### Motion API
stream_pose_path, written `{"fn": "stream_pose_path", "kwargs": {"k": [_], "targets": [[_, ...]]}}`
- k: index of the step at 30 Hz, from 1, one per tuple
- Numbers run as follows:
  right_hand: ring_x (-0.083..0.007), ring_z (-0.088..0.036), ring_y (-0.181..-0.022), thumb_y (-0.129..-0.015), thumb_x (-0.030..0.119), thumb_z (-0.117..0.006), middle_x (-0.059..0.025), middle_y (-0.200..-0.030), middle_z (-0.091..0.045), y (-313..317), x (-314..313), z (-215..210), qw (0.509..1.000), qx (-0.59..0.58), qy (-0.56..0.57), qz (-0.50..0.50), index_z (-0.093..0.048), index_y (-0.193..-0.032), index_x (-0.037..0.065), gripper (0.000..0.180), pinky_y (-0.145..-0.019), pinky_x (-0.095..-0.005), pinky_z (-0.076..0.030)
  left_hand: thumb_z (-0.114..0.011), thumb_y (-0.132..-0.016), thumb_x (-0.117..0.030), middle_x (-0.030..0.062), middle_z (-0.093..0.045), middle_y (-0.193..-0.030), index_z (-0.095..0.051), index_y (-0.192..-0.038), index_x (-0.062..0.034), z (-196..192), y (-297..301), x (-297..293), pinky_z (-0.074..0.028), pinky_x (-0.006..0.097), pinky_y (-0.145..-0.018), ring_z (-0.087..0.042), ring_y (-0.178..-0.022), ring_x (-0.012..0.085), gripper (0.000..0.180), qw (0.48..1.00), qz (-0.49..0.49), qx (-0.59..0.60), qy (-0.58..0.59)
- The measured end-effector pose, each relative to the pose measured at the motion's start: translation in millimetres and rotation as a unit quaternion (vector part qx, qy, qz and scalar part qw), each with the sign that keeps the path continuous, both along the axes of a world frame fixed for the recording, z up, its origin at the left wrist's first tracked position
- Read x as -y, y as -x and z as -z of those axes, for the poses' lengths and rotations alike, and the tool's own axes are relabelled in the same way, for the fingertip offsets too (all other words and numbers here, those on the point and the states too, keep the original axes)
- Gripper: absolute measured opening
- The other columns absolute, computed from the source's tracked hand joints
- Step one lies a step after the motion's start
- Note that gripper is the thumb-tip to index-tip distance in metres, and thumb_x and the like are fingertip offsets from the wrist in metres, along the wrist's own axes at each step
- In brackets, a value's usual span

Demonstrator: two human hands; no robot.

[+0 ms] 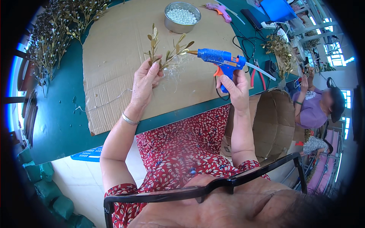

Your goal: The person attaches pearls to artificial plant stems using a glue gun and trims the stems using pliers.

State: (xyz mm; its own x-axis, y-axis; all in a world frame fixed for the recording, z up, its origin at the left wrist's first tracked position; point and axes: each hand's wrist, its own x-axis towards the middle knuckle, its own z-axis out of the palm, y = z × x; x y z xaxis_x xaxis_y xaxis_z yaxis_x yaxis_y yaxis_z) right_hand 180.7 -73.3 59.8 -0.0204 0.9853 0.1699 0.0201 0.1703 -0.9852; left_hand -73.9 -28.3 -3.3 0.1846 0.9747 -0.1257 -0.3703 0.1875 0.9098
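**Sprig and glue gun meeting over the cardboard sheet**

The brown cardboard sheet (114, 45) is lying on the green table (57, 125). Over it, the left hand (143, 81) is holding up the gold leafy sprig (165, 51), and the right hand (236, 89) is bringing the blue hot glue gun (220, 60) in from the right, nozzle touching the sprig. Behind them the round metal bowl of white pearl beads (181, 16) is sitting on the cardboard. The pink glue gun (220, 10) is lying right of the bowl. The heap of beaded gold branches (53, 41) is lying at the far left.
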Motion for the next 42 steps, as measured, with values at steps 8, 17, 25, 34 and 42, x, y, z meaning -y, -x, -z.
{"fn": "stream_pose_path", "kwargs": {"k": [8,17,25,34,42], "targets": [[-0.0089,-0.055,-0.074,-0.086,0.013,-0.065,-0.0036,-0.094,-0.061,-10,-37,18,0.999,-0.012,0.031,0.035,-0.057,-0.112,-0.002,0.031,-0.066,-0.0226,-0.046,-0.046,-0.099,-0.028,-0.0009,-0.052,-0.077,-0.053,-0.122,-0.007,-2,12,-23,-0.027,0.017,-0.05,-0.034,-0.056,0.0024,0.032,0.989,-0.073,0.127,0.003],[-0.0265,-0.06,-0.084,-0.079,0.018,-0.069,-0.015,-0.086,-0.058,19,-41,29,0.918,0.392,-0.008,0.068,-0.063,-0.097,-0.005,0.03,-0.074,-0.0338,-0.046,-0.047,-0.099,-0.026,-0.0005,-0.052,-0.076,-0.053,-0.122,-0.0053,-9,34,-1,-0.026,0.016,-0.049,-0.033,-0.057,0.0019,0.032,0.981,-0.094,0.168,0.019],[-0.0269,-0.063,-0.077,-0.08,0.016,-0.064,-0.0155,-0.079,-0.065,66,-169,-25,0.894,0.432,-0.123,-0.001,-0.064,-0.092,0.001,0.019,-0.071,-0.0344,-0.048,-0.048,-0.098,-0.026,-0.0021,-0.051,-0.076,-0.055,-0.121,-0.0061,-31,53,21,-0.027,0.015,-0.05,-0.033,-0.058,0.0009,0.031,0.982,-0.088,0.161,0.035],[-0.034,-0.063,-0.086,-0.074,0.014,-0.064,-0.0176,-0.09,-0.066,104,-280,16,0.758,0.637,-0.117,-0.077,-0.068,-0.091,0.006,0.02,-0.078,-0.0419,-0.049,-0.044,-0.1,-0.025,0.0013,-0.053,-0.077,-0.052,-0.121,-0.006,-12,60,0,-0.026,0.017,-0.05,-0.032,-0.055,0.0026,0.03,0.985,-0.056,0.161,0.011],[-0.0204,-0.063,-0.071,-0.075,0.015,-0.067,-0.0105,-0.078,-0.067,71,-255,11,0.889,0.436,-0.112,-0.085,-0.07,-0.09,0.006,0.018,-0.065,-0.0334,-0.049,-0.045,-0.099,-0.026,0.0007,-0.053,-0.08,-0.054,-0.119,-0.0078,0,41,-15,-0.026,0.017,-0.051,-0.033,-0.057,0.0031,0.028,0.985,-0.066,0.153,0.037]]}}
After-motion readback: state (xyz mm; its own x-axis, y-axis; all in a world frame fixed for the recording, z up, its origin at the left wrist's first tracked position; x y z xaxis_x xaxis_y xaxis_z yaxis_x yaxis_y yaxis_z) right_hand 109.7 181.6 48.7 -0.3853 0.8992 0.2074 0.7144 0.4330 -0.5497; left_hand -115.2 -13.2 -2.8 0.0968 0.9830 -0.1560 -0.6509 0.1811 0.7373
